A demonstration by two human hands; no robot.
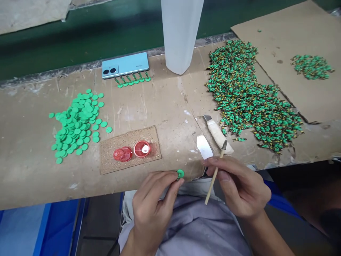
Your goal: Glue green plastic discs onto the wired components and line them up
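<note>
Near the table's front edge, my left hand (pixel 156 199) pinches a small figurine on a round green base (pixel 180 173); the fingertips hide most of the figurine. My right hand (pixel 239 185), to its right, grips a thin wooden-handled tool (pixel 214 181) with a dark narrow tip pointing up and away. Whether that tip is bristle or metal is unclear. Just beyond the right hand lie a white piece (pixel 204 146) and a knife with a wrapped handle (pixel 217 135). Two red caps (pixel 142 148) rest on a cardboard piece (pixel 130 167) left of centre, one of them holding something glossy.
Loose green discs (pixel 77 124) are heaped at the left. A large pile of green, dark and yellow figurines (pixel 247 92) covers the right, with a smaller pile (pixel 311 67) on cardboard behind. Several based figurines (pixel 133 78) lean against a blue phone (pixel 126 64). A white post (pixel 181 35) stands at the back.
</note>
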